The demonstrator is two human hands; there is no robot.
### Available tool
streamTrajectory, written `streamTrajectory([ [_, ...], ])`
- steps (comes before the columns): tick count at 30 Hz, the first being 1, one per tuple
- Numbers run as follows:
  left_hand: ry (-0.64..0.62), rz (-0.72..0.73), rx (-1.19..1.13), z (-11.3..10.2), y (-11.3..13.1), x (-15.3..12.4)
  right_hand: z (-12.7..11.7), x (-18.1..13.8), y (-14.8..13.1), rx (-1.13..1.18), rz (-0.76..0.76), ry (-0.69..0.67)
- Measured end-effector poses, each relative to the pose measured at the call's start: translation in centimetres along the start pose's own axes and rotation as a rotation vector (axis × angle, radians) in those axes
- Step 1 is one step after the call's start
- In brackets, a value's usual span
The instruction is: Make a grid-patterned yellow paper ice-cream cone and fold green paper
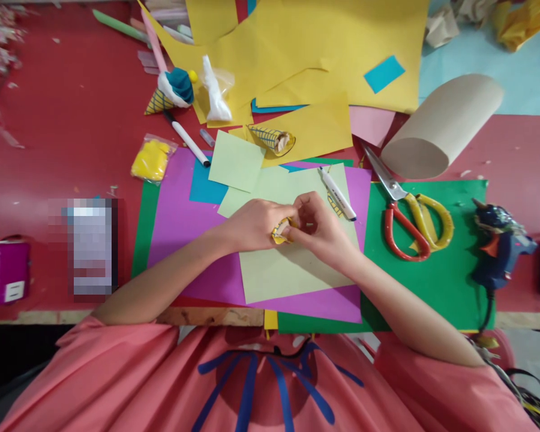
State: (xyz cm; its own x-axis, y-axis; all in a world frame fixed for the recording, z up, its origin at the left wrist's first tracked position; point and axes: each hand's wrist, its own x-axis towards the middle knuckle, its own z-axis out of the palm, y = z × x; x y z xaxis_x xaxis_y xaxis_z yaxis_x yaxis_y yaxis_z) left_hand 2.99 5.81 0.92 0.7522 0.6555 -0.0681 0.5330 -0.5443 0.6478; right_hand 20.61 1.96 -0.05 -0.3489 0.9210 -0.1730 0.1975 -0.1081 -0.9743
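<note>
The head view has a yellow paper roll (278, 235) between the two hands, just above a pale green sheet (292, 279), its open end with a pale lining turned toward the wearer. The left hand (257, 223) is wrapped around its far side, and the right hand (320, 227) pinches at the opening, the thumb set against the lining. It looks like thin paper, so it should be very light, springy rather than stiff, and easily creased or crushed; a gentle hold around the outer wall seems safer than pressure on the rim. Slipping looks unlikely, though the paper could unroll where its edge is loose; no seam shows. Most of the body, and any tip, is hidden by the left hand, and the right fingertips behind the rim cannot be made out. Close by on the sheet, a white marker (339, 197) partly covers a yellow scrap (334, 205) with dark lines, whose shape is hard to read. Beyond lies a lined paper cone (266, 137), its mouth also filled with something pale. Farther right are scissors (400, 195) and a dark blue glue gun (499, 246), its cord running out of clear sight below the table edge. At left, a pixelated patch (92, 252) hides a flat object's details.
</note>
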Motion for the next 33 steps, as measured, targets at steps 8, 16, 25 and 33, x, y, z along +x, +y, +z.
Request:
streamTrajectory([
  [8, 0.012, 0.035, -0.022, 0.3, 0.0, 0.0, 0.2, -0.1, -0.4, 0.084, 0.029, -0.042],
  [16, 0.026, -0.024, -0.17, 0.1, 0.1, -0.1, -1.0, -0.1, -1.1, 0.151, 0.047, -0.146],
  [25, -0.007, -0.009, -0.239, -0.3, 0.3, 0.0, -1.5, 0.2, -0.8, 0.107, 0.046, -0.19],
  [33, -0.005, 0.017, -0.15, 0.3, 0.1, -0.2, -0.3, -0.5, -1.1, -0.195, -0.057, -0.016],
])
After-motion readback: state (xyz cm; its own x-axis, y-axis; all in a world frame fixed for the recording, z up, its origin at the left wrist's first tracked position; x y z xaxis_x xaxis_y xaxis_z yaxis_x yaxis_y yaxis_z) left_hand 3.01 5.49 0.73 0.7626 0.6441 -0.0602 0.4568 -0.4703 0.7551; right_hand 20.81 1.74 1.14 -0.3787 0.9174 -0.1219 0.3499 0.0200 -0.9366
